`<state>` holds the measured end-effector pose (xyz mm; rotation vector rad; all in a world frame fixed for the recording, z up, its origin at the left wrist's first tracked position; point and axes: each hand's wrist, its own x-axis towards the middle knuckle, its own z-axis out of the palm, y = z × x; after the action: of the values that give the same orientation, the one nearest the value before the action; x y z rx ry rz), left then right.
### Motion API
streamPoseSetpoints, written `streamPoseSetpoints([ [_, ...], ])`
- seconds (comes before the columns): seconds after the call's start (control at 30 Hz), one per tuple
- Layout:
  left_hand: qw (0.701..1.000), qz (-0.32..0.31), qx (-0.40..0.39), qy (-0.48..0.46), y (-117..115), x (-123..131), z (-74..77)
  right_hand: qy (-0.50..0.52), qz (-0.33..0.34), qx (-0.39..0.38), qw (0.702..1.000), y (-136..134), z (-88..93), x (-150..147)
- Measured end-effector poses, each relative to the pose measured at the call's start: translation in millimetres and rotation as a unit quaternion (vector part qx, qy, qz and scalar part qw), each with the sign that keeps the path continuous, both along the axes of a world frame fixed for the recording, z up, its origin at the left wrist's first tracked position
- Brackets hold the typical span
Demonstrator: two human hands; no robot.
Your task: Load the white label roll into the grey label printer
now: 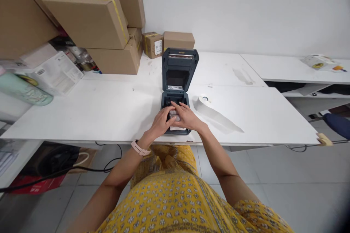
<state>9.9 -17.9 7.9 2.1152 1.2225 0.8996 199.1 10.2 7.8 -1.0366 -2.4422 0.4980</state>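
Note:
A dark label printer (181,66) stands on the white table with its lid tipped up and back. Both of my hands reach down into its lower bay. Inside is a white roll of labels (175,117), partly covered by my fingers; a strip of its paper (177,128) shows at the printer's front. My left hand (162,119) curls its fingers and thumb against the roll's left side. From the right, my right hand (187,117) lies across the roll, fingers bent over it. Their fingertips nearly meet, and the exact contact there is hidden.
A loose roll of white paper (203,102) trails a long strip to the printer's right. Cardboard boxes (90,20) are stacked at the back left, with smaller ones (179,40) behind the printer. A mint-green bottle (27,88) lies at far left. Cables hang below the table.

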Motion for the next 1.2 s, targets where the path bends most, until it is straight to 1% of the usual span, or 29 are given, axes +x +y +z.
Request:
streamPoseSetpoints([
  [0.1,0.999,-0.011,0.006,0.033,1.6,-1.2,0.0,0.043,0.053,-0.068,0.995,1.3,15.4,18.8],
  [0.13,0.999,-0.018,0.013,0.042,2.1,-1.4,0.2,0.073,0.053,-0.089,0.992,2.6,19.5,24.6],
  [0.17,0.998,-0.026,0.019,0.049,2.5,-1.5,0.5,0.108,0.033,-0.098,0.989,4.4,22.3,28.8],
  [0.23,0.997,-0.040,0.025,0.058,3.2,-1.8,1.2,0.176,-0.057,-0.067,0.980,9.9,22.7,31.3],
  [0.3,0.997,-0.044,0.025,0.065,3.8,-2.2,1.8,0.207,-0.144,-0.005,0.968,17.0,16.7,26.2],
  [0.33,0.996,-0.044,0.024,0.068,4.1,-2.4,1.9,0.207,-0.166,0.017,0.964,20.7,12.2,22.2],
  [0.37,0.996,-0.043,0.023,0.071,4.4,-2.5,2.0,0.200,-0.175,0.026,0.964,24.2,7.5,17.9],
  [0.5,0.995,-0.046,0.026,0.081,5.7,-2.7,0.6,0.152,-0.175,0.019,0.973,32.8,-7.1,7.1],
  [0.57,0.995,-0.046,0.029,0.084,6.4,-3.0,-0.9,0.126,-0.185,0.023,0.974,33.4,-10.4,5.6],
  [0.63,0.995,-0.045,0.032,0.086,7.3,-3.8,-2.4,0.121,-0.194,0.021,0.973,32.5,-12.7,4.9],
  [0.7,0.994,-0.047,0.035,0.089,8.4,-4.9,-3.8,0.146,-0.203,0.019,0.968,31.0,-15.4,4.0],
  [0.83,0.992,-0.056,0.047,0.103,11.3,-7.1,-5.2,0.219,-0.230,0.024,0.948,28.9,-23.1,3.4],
  [0.9,0.991,-0.058,0.050,0.112,12.5,-7.6,-5.2,0.238,-0.238,0.021,0.941,28.7,-26.9,3.8],
  [1.03,0.990,-0.061,0.050,0.119,13.5,-7.0,-4.0,0.249,-0.246,0.011,0.937,29.6,-31.4,4.7],
  [1.2,0.989,-0.069,0.051,0.118,14.2,-6.3,-3.4,0.248,-0.244,0.012,0.937,31.3,-32.6,5.2],
])
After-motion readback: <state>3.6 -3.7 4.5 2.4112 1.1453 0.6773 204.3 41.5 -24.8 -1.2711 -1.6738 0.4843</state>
